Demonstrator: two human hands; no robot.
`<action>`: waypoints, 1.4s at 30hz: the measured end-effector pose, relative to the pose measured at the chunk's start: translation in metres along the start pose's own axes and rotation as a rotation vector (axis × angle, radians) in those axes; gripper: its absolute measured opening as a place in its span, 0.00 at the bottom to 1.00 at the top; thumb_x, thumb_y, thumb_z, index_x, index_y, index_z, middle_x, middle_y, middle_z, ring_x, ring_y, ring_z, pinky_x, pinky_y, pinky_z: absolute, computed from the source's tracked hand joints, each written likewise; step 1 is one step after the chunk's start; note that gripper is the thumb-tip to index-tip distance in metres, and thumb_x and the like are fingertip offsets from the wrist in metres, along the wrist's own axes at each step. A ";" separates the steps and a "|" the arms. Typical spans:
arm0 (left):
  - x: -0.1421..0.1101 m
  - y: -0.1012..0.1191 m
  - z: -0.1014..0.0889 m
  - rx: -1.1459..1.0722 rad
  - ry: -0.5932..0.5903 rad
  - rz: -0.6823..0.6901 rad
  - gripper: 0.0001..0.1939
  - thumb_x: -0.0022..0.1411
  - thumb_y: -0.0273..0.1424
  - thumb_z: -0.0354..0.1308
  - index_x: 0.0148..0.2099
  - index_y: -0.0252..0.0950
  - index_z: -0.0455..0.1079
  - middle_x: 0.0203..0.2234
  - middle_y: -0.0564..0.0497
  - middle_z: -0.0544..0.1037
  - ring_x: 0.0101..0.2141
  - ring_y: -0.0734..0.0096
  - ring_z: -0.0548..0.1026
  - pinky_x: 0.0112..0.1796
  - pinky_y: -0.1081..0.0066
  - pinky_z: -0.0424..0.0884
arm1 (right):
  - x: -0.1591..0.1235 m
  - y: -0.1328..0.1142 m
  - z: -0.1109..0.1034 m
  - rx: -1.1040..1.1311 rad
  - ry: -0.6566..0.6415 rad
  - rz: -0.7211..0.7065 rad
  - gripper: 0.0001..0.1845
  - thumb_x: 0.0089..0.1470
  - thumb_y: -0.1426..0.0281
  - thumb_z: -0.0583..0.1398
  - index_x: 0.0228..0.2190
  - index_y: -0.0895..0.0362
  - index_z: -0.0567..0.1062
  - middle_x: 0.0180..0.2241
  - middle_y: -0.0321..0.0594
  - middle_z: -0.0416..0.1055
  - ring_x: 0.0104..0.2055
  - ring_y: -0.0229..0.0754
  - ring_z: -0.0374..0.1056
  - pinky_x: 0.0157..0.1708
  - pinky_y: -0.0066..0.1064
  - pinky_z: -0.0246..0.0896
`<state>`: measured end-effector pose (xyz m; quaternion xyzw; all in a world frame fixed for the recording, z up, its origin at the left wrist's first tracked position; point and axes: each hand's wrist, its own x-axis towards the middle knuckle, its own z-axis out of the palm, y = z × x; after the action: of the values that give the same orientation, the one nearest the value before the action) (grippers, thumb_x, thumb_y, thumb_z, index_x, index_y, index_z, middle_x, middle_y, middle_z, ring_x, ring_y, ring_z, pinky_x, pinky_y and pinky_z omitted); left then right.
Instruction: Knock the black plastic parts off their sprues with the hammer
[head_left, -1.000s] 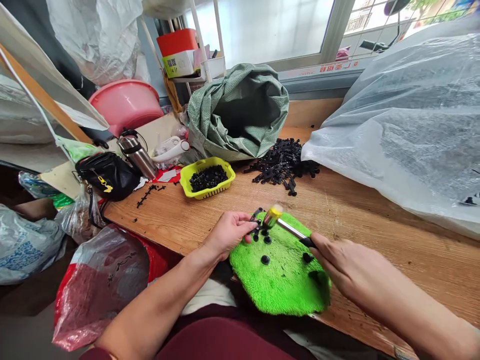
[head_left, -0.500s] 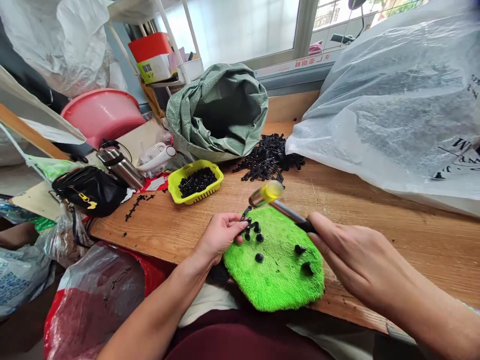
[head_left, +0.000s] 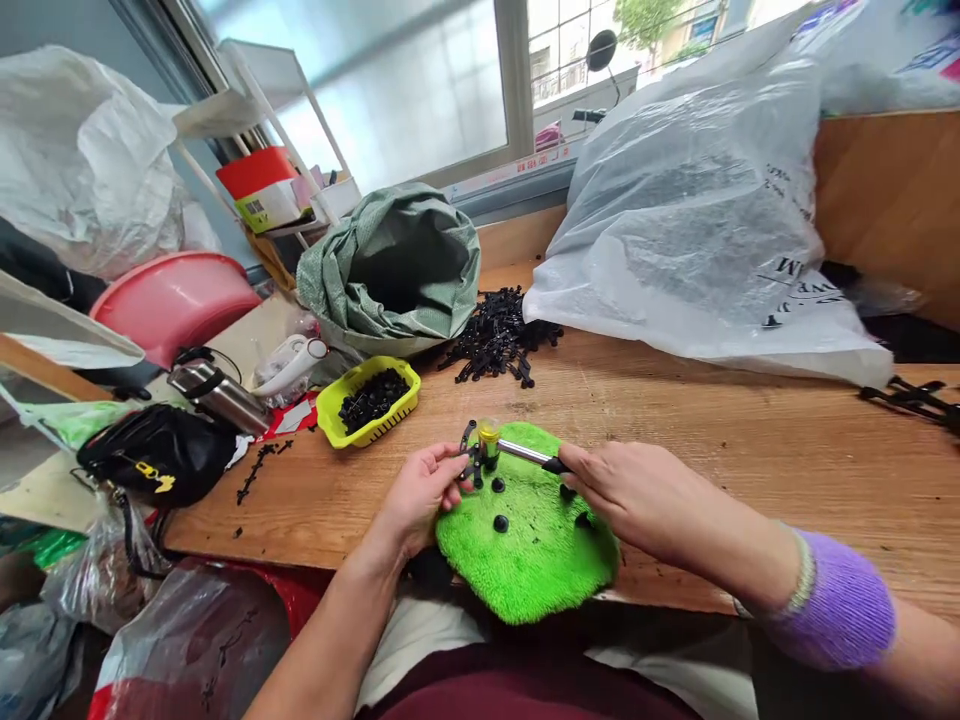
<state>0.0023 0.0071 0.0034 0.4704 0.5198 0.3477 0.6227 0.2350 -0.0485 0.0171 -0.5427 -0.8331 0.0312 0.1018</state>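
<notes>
Pinches a slender black plastic part (head_left: 477,468) in left hand (head_left: 421,492), grips a yellow-tipped metal hammer (head_left: 524,453) in right hand (head_left: 637,492), over fuzzy green cloth (head_left: 525,577).

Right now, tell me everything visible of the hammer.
The hammer has a shiny metal-looking shaft, a black grip and a head with a yellowish upper end; its lower end looks dark. The right hand grips it, shaft pointing left above the fuzzy green pad, head upright beside the left hand. Whether it touches the black part is unclear.
</notes>
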 end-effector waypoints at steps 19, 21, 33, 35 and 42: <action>-0.006 0.006 0.008 -0.197 -0.070 -0.111 0.06 0.53 0.20 0.60 0.34 0.28 0.66 0.19 0.48 0.75 0.16 0.83 0.69 0.17 0.86 0.63 | -0.048 0.027 0.022 0.569 0.319 0.165 0.24 0.63 0.54 0.43 0.27 0.50 0.70 0.25 0.42 0.74 0.32 0.50 0.72 0.26 0.33 0.64; -0.005 0.006 0.009 -0.190 -0.073 -0.108 0.07 0.53 0.20 0.60 0.34 0.28 0.66 0.20 0.48 0.75 0.16 0.83 0.69 0.17 0.86 0.63 | -0.048 0.026 0.023 0.567 0.323 0.153 0.24 0.63 0.54 0.43 0.29 0.51 0.71 0.28 0.42 0.75 0.31 0.49 0.72 0.27 0.33 0.65; -0.002 0.004 0.009 -0.146 -0.053 -0.113 0.08 0.52 0.20 0.60 0.33 0.29 0.63 0.18 0.47 0.75 0.14 0.83 0.68 0.16 0.85 0.63 | -0.046 0.025 0.024 0.489 0.311 0.069 0.22 0.65 0.57 0.43 0.31 0.52 0.71 0.27 0.41 0.75 0.31 0.50 0.74 0.25 0.34 0.64; -0.002 0.004 0.011 -0.135 -0.038 -0.104 0.08 0.52 0.20 0.60 0.33 0.30 0.62 0.17 0.48 0.75 0.13 0.83 0.66 0.15 0.85 0.61 | -0.046 0.021 0.020 0.406 0.341 0.041 0.21 0.66 0.58 0.43 0.33 0.53 0.70 0.25 0.40 0.74 0.27 0.49 0.73 0.23 0.34 0.60; 0.000 0.006 0.013 -0.119 -0.022 -0.103 0.09 0.52 0.19 0.58 0.33 0.32 0.60 0.15 0.49 0.74 0.12 0.83 0.65 0.14 0.85 0.60 | -0.029 0.003 0.007 0.095 0.242 -0.127 0.13 0.64 0.69 0.44 0.28 0.52 0.59 0.15 0.32 0.63 0.14 0.41 0.62 0.16 0.33 0.43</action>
<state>0.0156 0.0058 0.0095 0.4088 0.5150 0.3402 0.6722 0.2472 -0.0734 0.0064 -0.4834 -0.8450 -0.0016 0.2287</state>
